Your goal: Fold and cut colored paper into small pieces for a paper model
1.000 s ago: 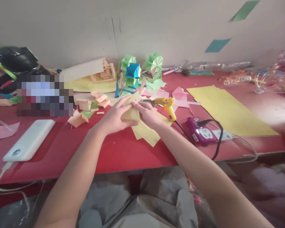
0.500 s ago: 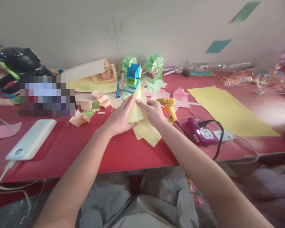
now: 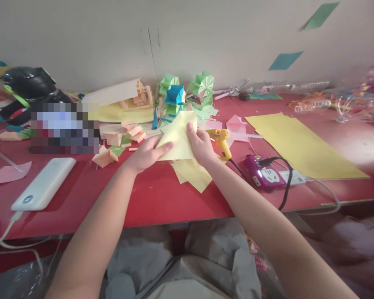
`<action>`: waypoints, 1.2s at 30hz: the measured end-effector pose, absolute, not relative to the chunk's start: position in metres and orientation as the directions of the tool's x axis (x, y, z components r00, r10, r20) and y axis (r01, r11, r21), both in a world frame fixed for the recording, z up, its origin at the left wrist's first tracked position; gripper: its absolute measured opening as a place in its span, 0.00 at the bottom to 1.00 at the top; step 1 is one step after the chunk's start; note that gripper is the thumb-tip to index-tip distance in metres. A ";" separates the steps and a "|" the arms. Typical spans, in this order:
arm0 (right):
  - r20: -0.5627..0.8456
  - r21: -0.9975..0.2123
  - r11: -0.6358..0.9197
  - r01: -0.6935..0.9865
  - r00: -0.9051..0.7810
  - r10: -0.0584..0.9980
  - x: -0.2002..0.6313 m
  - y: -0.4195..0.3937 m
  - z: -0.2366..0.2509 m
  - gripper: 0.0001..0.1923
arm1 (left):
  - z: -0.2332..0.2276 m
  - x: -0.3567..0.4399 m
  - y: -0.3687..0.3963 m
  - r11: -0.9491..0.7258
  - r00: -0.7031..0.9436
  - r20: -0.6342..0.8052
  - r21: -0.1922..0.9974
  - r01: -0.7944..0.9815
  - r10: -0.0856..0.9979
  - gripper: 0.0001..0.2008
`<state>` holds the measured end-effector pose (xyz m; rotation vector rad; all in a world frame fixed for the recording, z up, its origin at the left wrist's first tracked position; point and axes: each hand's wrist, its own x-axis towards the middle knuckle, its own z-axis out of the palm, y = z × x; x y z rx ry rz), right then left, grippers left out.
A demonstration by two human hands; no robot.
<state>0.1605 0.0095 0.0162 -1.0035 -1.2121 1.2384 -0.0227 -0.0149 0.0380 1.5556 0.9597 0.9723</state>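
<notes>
Both hands, L point(image 3: 147, 153) & R point(image 3: 201, 145), pinch yellow paper point(image 3: 178, 136) above red table point(image 3: 155, 195).

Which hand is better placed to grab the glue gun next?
Right. The right hand pinches the yellow paper right beside the glue gun; the left hand is on the paper's far side.

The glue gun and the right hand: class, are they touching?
Apart. The head view shows a strip of red table between the right hand, which grips the yellow paper, and the glue gun.
</notes>
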 end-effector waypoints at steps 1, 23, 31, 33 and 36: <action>0.117 -0.987 0.111 -0.121 -0.051 0.992 0.160 0.010 0.016 0.30 | 0.036 -0.024 -0.013 -0.170 0.276 0.143 0.983 0.077 0.951 0.27; 0.121 -0.959 0.056 -0.277 -0.225 0.967 0.175 0.021 0.016 0.07 | 0.043 -0.077 -0.003 0.088 0.563 -0.071 0.996 -0.003 0.824 0.24; -0.013 -0.910 -0.094 -0.405 -0.199 0.980 0.167 0.023 0.020 0.22 | 0.027 -0.042 0.005 -0.043 0.068 0.042 0.999 0.022 0.997 0.32; 0.004 -0.925 -0.070 -0.375 -0.193 0.981 0.166 0.022 0.018 0.25 | 0.027 -0.037 0.005 -0.082 0.003 0.082 0.997 -0.012 0.997 0.36; 0.066 -0.966 0.003 -0.259 -0.238 0.969 0.164 0.020 0.012 0.24 | 0.028 -0.029 -0.001 -0.055 0.100 0.055 0.998 -0.007 0.993 0.35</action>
